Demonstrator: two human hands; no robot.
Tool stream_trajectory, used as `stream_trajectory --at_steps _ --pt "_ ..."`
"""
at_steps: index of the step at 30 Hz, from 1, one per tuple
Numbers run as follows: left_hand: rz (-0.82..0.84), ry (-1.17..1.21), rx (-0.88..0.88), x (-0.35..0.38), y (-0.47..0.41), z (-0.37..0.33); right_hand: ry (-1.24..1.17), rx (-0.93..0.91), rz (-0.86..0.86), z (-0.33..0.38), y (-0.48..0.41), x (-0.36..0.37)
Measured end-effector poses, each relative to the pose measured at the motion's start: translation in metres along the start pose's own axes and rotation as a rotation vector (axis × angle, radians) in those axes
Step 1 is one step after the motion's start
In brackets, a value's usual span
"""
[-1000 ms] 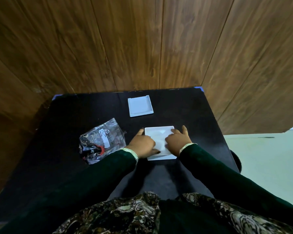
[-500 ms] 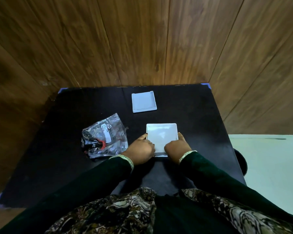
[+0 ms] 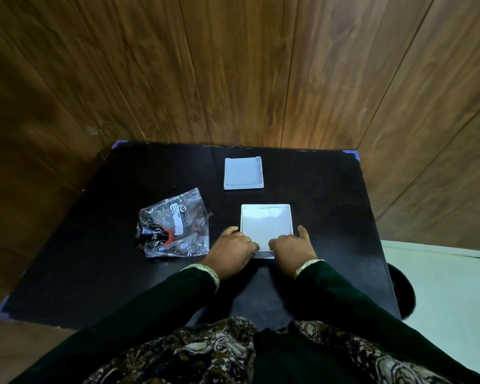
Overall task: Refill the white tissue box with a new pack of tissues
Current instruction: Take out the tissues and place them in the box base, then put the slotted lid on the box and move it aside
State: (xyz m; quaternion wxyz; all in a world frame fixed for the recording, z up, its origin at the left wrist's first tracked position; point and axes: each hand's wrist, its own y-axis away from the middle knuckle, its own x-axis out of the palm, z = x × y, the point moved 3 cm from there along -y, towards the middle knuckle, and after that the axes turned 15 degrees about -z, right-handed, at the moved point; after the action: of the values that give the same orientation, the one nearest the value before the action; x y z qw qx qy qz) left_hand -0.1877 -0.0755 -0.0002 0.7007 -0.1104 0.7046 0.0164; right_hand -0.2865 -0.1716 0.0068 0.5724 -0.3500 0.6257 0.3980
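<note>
Tissues (image 3: 265, 227) sit inside white tissue box (image 3: 288, 217) – pressed down at its near edge by curled fingers of left hand (image 3: 234, 249) and right hand (image 3: 291, 248). Corners should be tucked flat – lid (image 3: 243, 173) waits beyond box.

tissue box (image 3: 266, 225): white, square, open, tissues inside, flat mid-counter
lid (image 3: 243, 173): white, lying apart behind it
wrapper (image 3: 175, 224): clear, crumpled, left of box

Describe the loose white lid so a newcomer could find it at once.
Start at the black table set against the wood-panelled wall. Near its far edge, beyond both hands, lies the white lid, a shallow square piece lying alone. Unlike the white tissue box nearer the person, nobody touches it, and it is opaque, unlike the crinkled clear wrapper.
</note>
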Motion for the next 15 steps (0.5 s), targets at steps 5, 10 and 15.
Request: stream_trajectory --at_steps 5,10,15 --pt "0.032 0.006 -0.039 0.001 -0.004 0.002 -0.164 -0.009 0.024 -0.005 -0.010 -0.013" --pt "-0.306 0.203 -0.144 -0.021 -0.016 0.018 -0.548 0.142 -0.100 -0.029 -0.048 -0.037" --pt "-0.408 0.597 -0.788 -0.029 -0.055 0.076 -0.791 0.403 -0.193 -0.050 -0.105 -0.042"
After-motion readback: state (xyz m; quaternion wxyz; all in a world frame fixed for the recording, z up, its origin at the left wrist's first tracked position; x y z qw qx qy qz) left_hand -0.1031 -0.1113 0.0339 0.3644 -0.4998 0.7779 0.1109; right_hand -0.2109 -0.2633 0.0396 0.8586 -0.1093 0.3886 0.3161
